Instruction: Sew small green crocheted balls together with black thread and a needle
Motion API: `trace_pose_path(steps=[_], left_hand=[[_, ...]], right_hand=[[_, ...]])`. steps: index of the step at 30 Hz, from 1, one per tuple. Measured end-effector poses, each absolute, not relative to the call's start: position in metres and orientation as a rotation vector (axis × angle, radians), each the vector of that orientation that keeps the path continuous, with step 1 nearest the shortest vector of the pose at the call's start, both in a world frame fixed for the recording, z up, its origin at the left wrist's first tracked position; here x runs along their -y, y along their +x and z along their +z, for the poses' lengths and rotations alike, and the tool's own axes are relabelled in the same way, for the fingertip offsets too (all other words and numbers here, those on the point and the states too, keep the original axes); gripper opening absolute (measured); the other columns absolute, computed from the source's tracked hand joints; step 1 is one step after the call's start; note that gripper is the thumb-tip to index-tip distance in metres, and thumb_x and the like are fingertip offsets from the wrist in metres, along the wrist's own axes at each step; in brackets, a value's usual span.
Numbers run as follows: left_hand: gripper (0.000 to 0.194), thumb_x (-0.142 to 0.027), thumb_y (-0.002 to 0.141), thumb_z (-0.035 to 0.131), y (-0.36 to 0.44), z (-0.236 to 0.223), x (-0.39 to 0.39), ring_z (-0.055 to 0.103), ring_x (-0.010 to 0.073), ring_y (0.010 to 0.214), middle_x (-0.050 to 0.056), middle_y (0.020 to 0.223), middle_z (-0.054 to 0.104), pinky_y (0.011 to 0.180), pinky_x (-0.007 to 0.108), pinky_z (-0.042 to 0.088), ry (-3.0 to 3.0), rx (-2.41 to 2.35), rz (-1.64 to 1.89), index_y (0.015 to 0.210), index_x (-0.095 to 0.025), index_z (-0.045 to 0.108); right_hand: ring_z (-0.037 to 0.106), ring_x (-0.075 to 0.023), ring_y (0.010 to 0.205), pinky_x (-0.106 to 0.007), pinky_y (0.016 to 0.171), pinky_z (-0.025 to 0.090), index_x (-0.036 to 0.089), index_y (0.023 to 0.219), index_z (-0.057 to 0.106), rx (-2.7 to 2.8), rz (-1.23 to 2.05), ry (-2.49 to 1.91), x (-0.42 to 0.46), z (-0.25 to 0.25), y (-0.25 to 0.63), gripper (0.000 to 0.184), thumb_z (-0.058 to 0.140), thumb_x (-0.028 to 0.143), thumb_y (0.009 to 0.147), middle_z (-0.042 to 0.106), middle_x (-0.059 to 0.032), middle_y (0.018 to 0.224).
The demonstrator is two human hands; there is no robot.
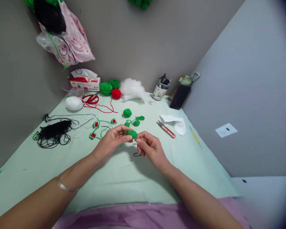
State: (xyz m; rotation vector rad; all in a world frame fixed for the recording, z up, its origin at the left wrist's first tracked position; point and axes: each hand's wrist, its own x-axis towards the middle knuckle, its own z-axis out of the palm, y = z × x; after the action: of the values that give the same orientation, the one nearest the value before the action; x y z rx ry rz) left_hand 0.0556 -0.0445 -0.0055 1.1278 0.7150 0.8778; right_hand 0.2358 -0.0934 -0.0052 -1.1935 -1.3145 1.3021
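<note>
While the left hand [111,140] holds a small green crocheted piece [132,134] between thumb and fingers, the right hand [151,148] meets its right end, thumb and forefinger pinched together; what lies within that pinch cannot be told. The piece is raised over the near middle of a pale green cloth [124,181]. Below the hands is a loop of black thread [137,155]. Just beyond are a small green ball [127,113] and, to the left, small green-and-red pieces [95,124]. To the right lie orange-handled snips [167,129], a white tissue [180,125] and a yellow-handled tool [196,136]; far left, a tangled black hank [53,133]. Along the back, from left to right: a tissue box [90,86], a red yarn ball [116,93] touching green ones, white stuffing [132,90], a pen holder [160,92] and a dark phone [180,96], leaning upright.
</note>
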Motion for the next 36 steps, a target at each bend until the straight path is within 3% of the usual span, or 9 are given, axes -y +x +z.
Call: trace_pose_path(steps=[7,10,14,17,20,22,25,30,36], left_hand=[[0.029,-0.046,0.089,0.066,0.048,-0.008,0.037,0.036,0.0079,0.046,-0.007,0.056,0.046,0.047,0.022,0.028,1.324,-0.830,0.799,0.081,-0.019,0.061],[0.040,-0.047,0.094,0.058,0.043,-0.003,0.031,0.043,0.0087,0.053,-0.004,0.058,0.046,0.052,0.020,0.035,1.230,-0.860,0.960,0.068,-0.017,0.057],[0.036,-0.033,0.088,0.068,0.040,0.006,0.027,0.061,0.0119,0.083,0.004,0.095,0.065,0.078,0.022,0.051,0.854,-0.699,1.118,0.060,-0.015,0.054],[0.039,-0.029,0.082,0.073,0.040,0.011,0.029,0.062,0.0125,0.081,0.001,0.080,0.060,0.073,0.021,0.053,0.616,-0.569,1.056,0.057,-0.016,0.047],[0.033,-0.030,0.081,0.077,0.044,0.009,0.033,0.053,0.0081,0.063,-0.004,0.068,0.049,0.056,0.017,0.045,0.661,-0.547,1.038,0.065,-0.017,0.050],[0.022,-0.028,0.080,0.078,0.048,0.004,0.037,0.049,0.0071,0.060,-0.004,0.073,0.052,0.056,0.017,0.041,0.811,-0.602,1.034,0.080,-0.017,0.059],[0.031,-0.025,0.078,0.081,0.054,-0.004,0.043,0.054,0.0093,0.071,-0.002,0.087,0.061,0.067,0.021,0.044,1.028,-0.667,0.929,0.105,-0.020,0.066],[0.028,-0.027,0.081,0.079,0.057,-0.010,0.045,0.059,0.0150,0.093,0.001,0.098,0.067,0.087,0.026,0.044,1.162,-0.651,0.894,0.108,-0.023,0.072],[0.028,-0.030,0.083,0.078,0.056,-0.008,0.048,0.062,0.0175,0.103,0.002,0.106,0.071,0.094,0.029,0.044,1.168,-0.631,0.922,0.110,-0.026,0.071]], right_hand=[[0.045,-0.0067,0.042,-0.019,0.045,0.035,0.018,0.086,0.059,1.193,1.322,-1.139,0.087,-0.006,0.237,0.025,0.067,0.042,0.087,0.059,0.0051,0.055],[0.044,-0.0060,0.042,-0.019,0.044,0.033,0.018,0.085,0.060,1.125,1.312,-1.111,0.084,-0.007,0.242,0.024,0.069,0.040,0.087,0.059,0.0052,0.054],[0.044,-0.0058,0.042,-0.018,0.044,0.033,0.018,0.085,0.061,1.134,1.315,-1.089,0.084,-0.008,0.244,0.022,0.068,0.038,0.088,0.060,0.0050,0.054],[0.045,-0.0060,0.042,-0.018,0.045,0.034,0.018,0.085,0.061,1.158,1.325,-1.088,0.086,-0.008,0.242,0.022,0.068,0.038,0.088,0.060,0.0049,0.054],[0.046,-0.0063,0.043,-0.019,0.045,0.035,0.018,0.085,0.061,1.163,1.320,-1.084,0.088,-0.008,0.239,0.022,0.068,0.038,0.088,0.059,0.0051,0.054],[0.046,-0.0063,0.043,-0.019,0.045,0.035,0.018,0.086,0.061,1.169,1.317,-1.084,0.089,-0.009,0.238,0.022,0.068,0.038,0.088,0.060,0.0051,0.055],[0.047,-0.0064,0.043,-0.019,0.045,0.034,0.018,0.086,0.062,1.182,1.323,-1.087,0.089,-0.009,0.237,0.022,0.068,0.038,0.089,0.060,0.0048,0.055],[0.050,-0.0074,0.049,-0.022,0.051,0.039,0.018,0.085,0.067,1.226,1.300,-1.093,0.088,-0.007,0.240,0.021,0.071,0.038,0.086,0.061,0.0030,0.062],[0.049,-0.0085,0.058,-0.024,0.057,0.042,0.018,0.080,0.073,1.259,1.246,-1.101,0.086,-0.005,0.243,0.017,0.075,0.035,0.082,0.058,0.0018,0.069]])
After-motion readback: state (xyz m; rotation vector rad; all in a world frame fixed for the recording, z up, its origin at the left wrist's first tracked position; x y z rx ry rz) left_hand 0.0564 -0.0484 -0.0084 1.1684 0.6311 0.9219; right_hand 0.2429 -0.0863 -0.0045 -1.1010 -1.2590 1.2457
